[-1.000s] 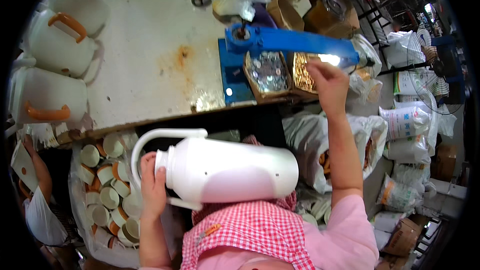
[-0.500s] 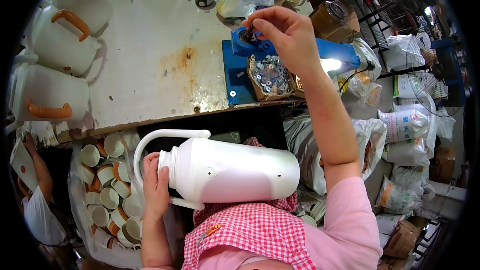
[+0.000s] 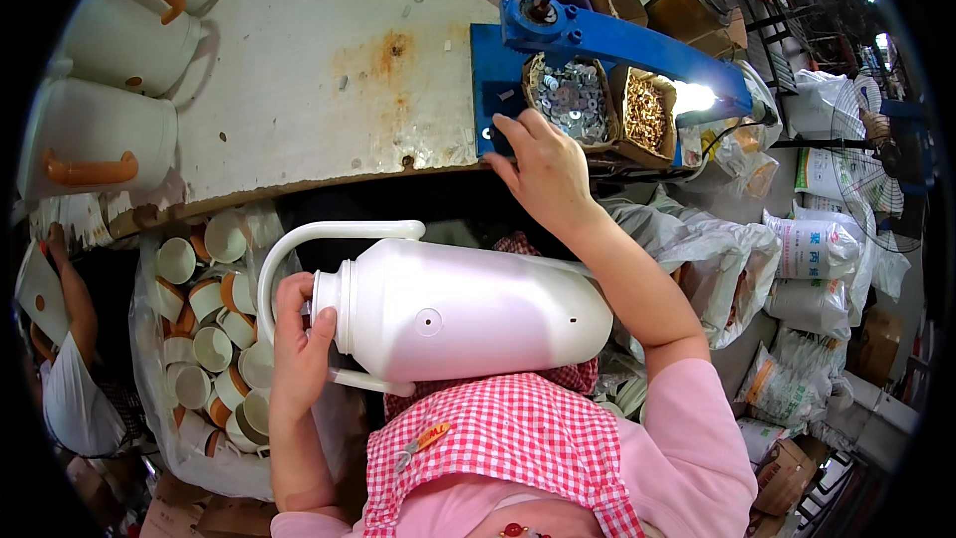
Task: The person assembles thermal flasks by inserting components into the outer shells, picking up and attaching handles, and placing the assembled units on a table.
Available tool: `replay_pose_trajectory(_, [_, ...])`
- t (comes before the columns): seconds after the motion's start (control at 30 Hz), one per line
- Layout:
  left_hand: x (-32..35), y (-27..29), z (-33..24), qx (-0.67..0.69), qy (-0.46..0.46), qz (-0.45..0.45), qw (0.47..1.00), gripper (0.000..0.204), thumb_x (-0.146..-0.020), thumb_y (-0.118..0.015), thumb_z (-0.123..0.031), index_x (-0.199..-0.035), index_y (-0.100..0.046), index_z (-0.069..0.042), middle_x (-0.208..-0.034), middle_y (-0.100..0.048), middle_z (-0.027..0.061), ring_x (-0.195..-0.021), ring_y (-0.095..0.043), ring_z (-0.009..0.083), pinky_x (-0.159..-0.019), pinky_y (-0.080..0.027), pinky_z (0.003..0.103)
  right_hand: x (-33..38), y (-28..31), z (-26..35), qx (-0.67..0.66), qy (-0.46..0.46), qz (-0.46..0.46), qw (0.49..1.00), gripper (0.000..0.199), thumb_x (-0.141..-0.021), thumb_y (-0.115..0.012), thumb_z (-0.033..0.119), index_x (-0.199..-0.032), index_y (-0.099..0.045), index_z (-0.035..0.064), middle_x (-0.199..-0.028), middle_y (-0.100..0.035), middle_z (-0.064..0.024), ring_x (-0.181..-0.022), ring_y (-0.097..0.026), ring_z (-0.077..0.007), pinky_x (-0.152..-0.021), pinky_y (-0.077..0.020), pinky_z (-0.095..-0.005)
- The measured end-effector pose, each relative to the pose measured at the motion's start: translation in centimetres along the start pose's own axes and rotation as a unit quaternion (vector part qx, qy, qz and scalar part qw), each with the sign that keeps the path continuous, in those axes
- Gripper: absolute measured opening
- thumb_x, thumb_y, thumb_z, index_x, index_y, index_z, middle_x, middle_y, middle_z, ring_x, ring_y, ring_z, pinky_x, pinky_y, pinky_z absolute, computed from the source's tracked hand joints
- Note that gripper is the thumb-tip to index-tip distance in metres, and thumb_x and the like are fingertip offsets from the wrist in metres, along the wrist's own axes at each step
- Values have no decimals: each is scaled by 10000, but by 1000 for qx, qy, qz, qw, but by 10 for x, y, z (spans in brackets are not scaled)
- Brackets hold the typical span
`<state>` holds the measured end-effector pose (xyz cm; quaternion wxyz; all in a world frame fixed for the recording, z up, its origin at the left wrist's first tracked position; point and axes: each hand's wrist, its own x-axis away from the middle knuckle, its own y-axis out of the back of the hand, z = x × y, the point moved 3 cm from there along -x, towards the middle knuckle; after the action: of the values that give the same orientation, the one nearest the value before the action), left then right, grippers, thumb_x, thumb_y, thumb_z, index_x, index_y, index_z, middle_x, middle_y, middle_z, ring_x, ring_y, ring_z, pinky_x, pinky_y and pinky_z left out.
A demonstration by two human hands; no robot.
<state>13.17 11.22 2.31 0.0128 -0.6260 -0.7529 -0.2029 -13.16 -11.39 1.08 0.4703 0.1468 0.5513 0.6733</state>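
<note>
A white vacuum flask body (image 3: 478, 309) lies on its side across my lap, its neck to the left and a curved white handle (image 3: 334, 231) looping around the neck end. My left hand (image 3: 302, 344) grips it at the neck, fingers behind and thumb in front. Over the blue press base (image 3: 488, 90) at the table edge, my right hand (image 3: 546, 171) reaches with thumb and forefinger apart, close to a small washer (image 3: 486, 134). Just beyond the fingers, an open carton of grey metal washers (image 3: 573, 100) stands beside a carton of copper-coloured rivets (image 3: 645, 112).
The blue press arm (image 3: 637, 50) with a lit lamp (image 3: 694, 98) extends above the cartons. White jugs with orange handles (image 3: 110, 130) line the table's left. Below it, a plastic-lined bag of cups (image 3: 212, 349) stands left of me. At far left another person's arm (image 3: 75, 289) shows.
My right hand has left the press head, coming down and nearer to the washers. The flask has turned slightly, still held at the neck by my left hand. The view has shifted.
</note>
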Motion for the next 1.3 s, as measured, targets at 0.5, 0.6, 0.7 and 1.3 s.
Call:
replay_pose_trajectory(0.5, [12,-4,0,8,-18,-26,999,293,-967,-585,-202,-1155,-560,21,-1239,-463,130,-1154,-470,245,-1031,-359,327,7,-24,-6,78,90,21,993,61,-774,-737,114,-819,-696,117,-868,-574,-10,-787,-608,-211,-645,-524,-346])
replay_pose_trajectory(0.6, [11,-3,1,-3,-22,-23,1000,298,-968,-586,-203,-1159,-557,24,-1239,-462,125,-1150,-470,241,-1024,-365,318,6,-24,-7,81,94,15,992,62,-773,-736,110,-813,-689,119,-858,-565,-11,-778,-606,-213,-636,-522,-346])
replay_pose_trajectory(0.7, [10,-4,1,0,-23,-30,999,303,-970,-586,-208,-1160,-556,26,-1234,-461,121,-1141,-472,239,-1017,-371,316,7,-25,-8,86,95,18,992,68,-772,-735,105,-800,-674,116,-844,-551,-15,-766,-603,-211,-625,-519,-343])
replay_pose_trajectory(1.3, [8,-5,2,12,-13,-30,999,326,-980,-574,-221,-1188,-556,28,-1241,-466,120,-1138,-478,239,-1011,-376,318,9,-15,-15,37,202,65,977,244,-763,-698,79,-995,-696,152,-959,-602,6,-832,-594,-191,-620,-514,-334])
